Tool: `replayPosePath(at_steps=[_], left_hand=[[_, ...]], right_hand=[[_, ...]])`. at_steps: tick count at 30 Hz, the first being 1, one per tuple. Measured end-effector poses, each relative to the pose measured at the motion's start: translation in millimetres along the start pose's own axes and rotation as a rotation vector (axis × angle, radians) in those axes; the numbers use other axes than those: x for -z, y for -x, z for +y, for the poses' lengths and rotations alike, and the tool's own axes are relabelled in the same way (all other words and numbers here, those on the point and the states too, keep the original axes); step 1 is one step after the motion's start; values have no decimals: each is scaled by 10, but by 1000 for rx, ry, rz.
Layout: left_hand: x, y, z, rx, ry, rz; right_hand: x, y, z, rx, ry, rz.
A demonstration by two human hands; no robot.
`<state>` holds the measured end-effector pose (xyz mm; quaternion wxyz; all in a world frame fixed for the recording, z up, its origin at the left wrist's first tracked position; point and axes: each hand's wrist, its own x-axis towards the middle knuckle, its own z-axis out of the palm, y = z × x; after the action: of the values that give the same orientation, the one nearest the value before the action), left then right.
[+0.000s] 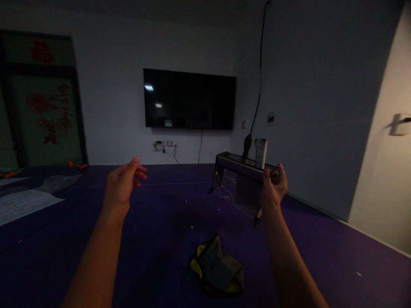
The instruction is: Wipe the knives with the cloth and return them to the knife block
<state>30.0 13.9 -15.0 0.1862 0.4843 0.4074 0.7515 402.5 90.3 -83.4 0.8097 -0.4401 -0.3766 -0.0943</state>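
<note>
One end of a clear-sided box [237,188] is gripped in your right hand [274,186], in the head view, over the purple floor [154,239]. Your left hand [120,184] hangs loose, digits parted, well apart from it. Nearer you, a grey-and-yellow cloth [221,267] lies crumpled; paper [28,205] sits far left near clear plastic [59,183], and a television [189,100] hangs ahead.

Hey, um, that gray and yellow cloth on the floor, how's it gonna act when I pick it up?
The cloth will probably be floppy and droop, since it lies crumpled in loose folds. It seems unlikely to roll if pushed, as it has no rounded, firm shape; it would more likely bunch up on the floor.
</note>
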Motion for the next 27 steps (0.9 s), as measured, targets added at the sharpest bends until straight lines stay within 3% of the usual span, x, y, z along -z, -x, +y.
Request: replayPosePath(at_steps=[6, 10, 14, 22, 27], left_hand=[[-295, 112, -240, -6, -84, -299], [-437, 158, -426, -5, 5, -338], [-437, 143, -512, 14, 232, -367], [-286, 40, -428, 210, 455, -195], [-228, -43, -399, 85, 318, -30]], right_hand=[[-193, 221, -519, -71, -343, -198], [-314, 445, -731, -91, -459, -404], [-429, 680, -837, -129, -522, -537], [-550, 894, -852, -231, -639, -712], [-465, 726, -813, -144, -479, -736]])
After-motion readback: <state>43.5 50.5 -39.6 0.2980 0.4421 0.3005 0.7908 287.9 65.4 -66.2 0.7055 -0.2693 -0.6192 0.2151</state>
